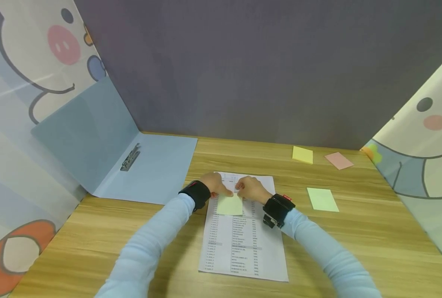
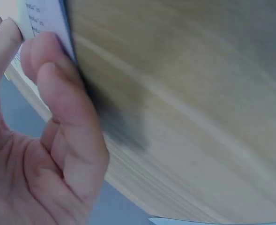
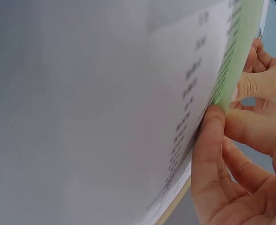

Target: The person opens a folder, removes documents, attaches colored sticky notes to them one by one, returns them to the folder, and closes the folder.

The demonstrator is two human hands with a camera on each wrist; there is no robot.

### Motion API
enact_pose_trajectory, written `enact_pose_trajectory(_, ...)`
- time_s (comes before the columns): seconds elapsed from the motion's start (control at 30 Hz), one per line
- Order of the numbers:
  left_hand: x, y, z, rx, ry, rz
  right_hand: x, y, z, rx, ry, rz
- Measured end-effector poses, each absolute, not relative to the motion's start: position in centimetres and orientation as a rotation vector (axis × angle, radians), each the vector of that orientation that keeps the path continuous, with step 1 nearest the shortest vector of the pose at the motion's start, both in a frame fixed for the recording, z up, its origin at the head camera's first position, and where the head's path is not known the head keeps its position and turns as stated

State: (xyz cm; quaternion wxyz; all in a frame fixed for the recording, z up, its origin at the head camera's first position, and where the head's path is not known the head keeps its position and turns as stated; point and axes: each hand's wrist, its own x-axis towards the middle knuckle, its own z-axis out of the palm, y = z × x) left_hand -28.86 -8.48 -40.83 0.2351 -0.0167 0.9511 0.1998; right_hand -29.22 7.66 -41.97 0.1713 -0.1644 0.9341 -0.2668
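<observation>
A pale green sticky note lies over the upper part of a printed sheet, whose rows of text run below it. At the note's upper left is my left hand, its thumb touching the note and its fingers curled near the sheet's left edge. My right hand pinches the note's upper right edge between thumb and index finger; the right wrist view shows the lifted green edge there. Part of the left hand's contact is hidden.
An open blue folder with a metal clip stands at the left. To the right lie a yellow note pad, a pink one and a green one. A grey panel closes off the table's back.
</observation>
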Motion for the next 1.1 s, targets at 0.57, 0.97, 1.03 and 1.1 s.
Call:
enact_pose_trajectory(0.57,-28.8,-10.7,-40.8,0.049,2.499,0.813,-29.3,7.8,-42.0,-0.47,2.632,-0.769)
enact_pose_trajectory(0.97,-28.8,-10.3,-40.5,0.012,2.49,0.803,-29.7,6.6,-41.9,-0.501,2.679,-0.632)
enact_pose_trajectory(1.03,-28.9,-10.3,-40.5,0.007,2.49,0.787,-29.9,6.4,-42.0,-0.525,2.69,-0.597)
enact_pose_trajectory(1.1,-29.0,-10.3,-40.6,0.002,2.49,0.782,-30.1,6.2,-42.2,-0.54,2.7,-0.568)
